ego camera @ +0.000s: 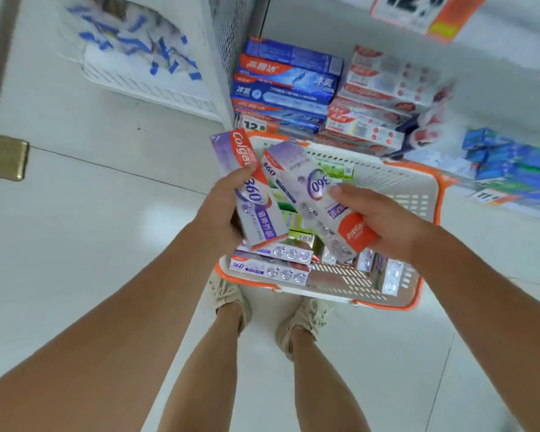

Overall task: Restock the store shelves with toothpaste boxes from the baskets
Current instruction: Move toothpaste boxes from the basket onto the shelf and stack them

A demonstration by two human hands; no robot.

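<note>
Head view: we stand over the basket [430, 194].
Left hand [222, 207]: grips a purple Colgate 360 box [256, 194], long axis toward the shelf [293, 85].
Right hand [384, 219]: grips a second purple box [312, 194], angled alike.
Shelf: just beyond the basket, nearer our right hand.

The white tiled floor [75, 229] carries a basket [430, 194] with orange rim. The bottom shelf [496, 98] holds stacked toothpaste boxes [287, 85].

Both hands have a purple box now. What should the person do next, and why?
Probably lift both boxes up toward the shelf ahead. The left hand grips one purple box and the right hand grips another, both held above the basket. With both hands full, they cannot pick up more, so shelving these comes first. Where purple boxes belong is not visible.
</note>
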